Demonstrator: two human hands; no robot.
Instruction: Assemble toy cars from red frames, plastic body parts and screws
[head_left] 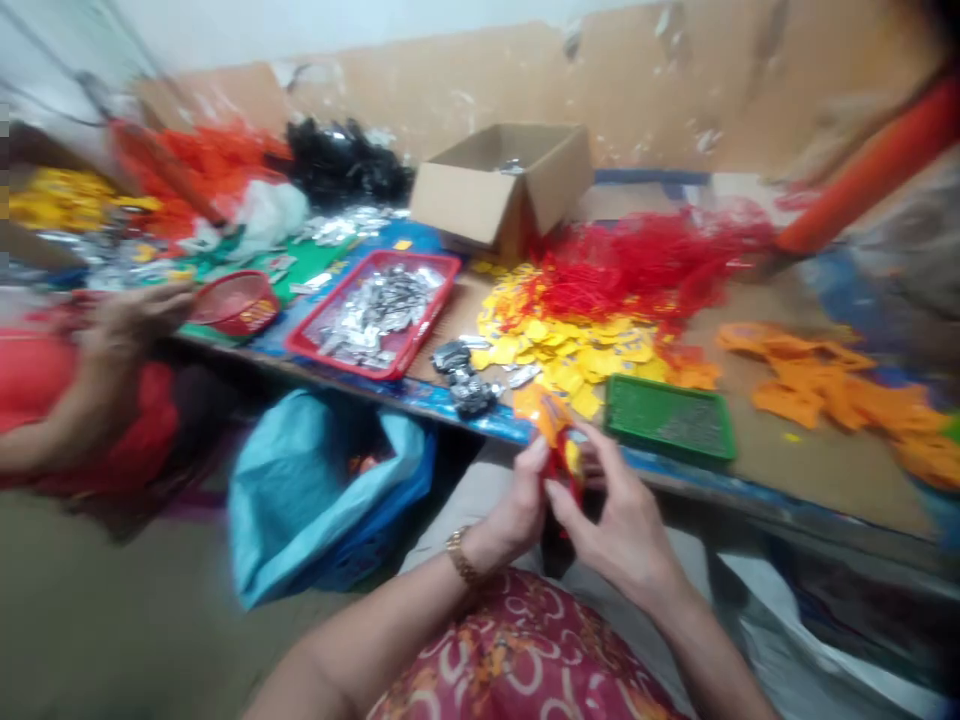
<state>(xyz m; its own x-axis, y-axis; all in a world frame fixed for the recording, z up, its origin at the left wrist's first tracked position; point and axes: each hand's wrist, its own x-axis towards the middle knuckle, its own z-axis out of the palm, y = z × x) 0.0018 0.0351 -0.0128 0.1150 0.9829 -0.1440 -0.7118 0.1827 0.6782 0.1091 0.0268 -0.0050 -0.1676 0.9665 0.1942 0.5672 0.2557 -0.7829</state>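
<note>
My left hand (517, 505) and my right hand (619, 510) meet just below the table's front edge, both pinched on a small orange and yellow piece with red thread (555, 435). A gold bracelet (461, 555) sits on my left wrist. Right above my hands lie a heap of yellow pieces (570, 350), a tangle of red threads (637, 265) and a green tray (669, 418).
A red tray of silver parts (375, 312), a cardboard box (499, 185) and orange pieces (832, 385) lie on the table. Another person's hand (139, 315) works at the left beside a red bowl (240, 300). A blue bag (322, 490) hangs under the table edge.
</note>
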